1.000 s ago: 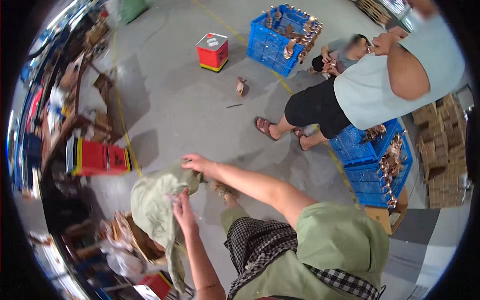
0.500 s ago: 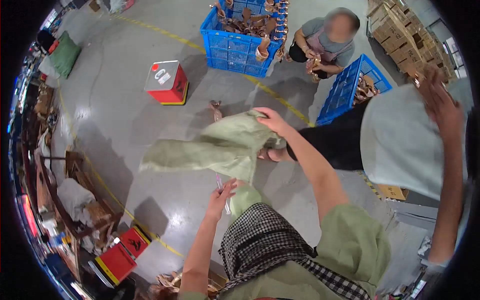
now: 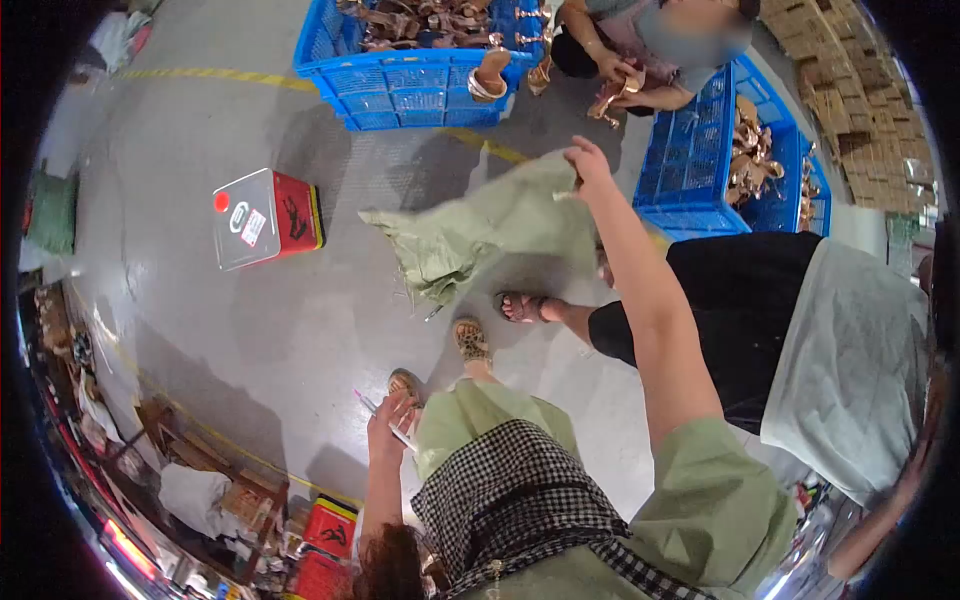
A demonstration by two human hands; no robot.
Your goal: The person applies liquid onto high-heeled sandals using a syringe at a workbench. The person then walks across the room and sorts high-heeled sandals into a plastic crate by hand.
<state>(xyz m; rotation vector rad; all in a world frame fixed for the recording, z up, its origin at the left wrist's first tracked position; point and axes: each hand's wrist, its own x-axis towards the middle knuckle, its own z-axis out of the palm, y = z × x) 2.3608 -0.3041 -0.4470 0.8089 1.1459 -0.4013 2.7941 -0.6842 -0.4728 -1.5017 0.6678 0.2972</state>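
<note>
From my right hand (image 3: 588,165), raised at arm's length, hangs a light green woven sack (image 3: 490,225). The fingers are closed on its upper right corner. Its crumpled left end, with loose threads, spreads over the floor in front of me. Lower down, near my green shorts, my left hand (image 3: 392,425) is closed around a slim white pen (image 3: 402,436) with a pink end. The pen points up and to the left. My feet in sandals (image 3: 470,340) show below the sack.
A red tin (image 3: 265,220) stands on the floor at left. Blue crates (image 3: 410,90) of shoes are ahead, with a crouching person (image 3: 640,60) holding a shoe. Another person in a grey shirt (image 3: 850,350) stands close on my right. A cluttered wooden rack (image 3: 215,490) lines the lower left.
My right hand has lifted the sack up and away, and the sack has swung round. The left hand has moved left with the pen. The person at right has shifted, and the view has turned.
</note>
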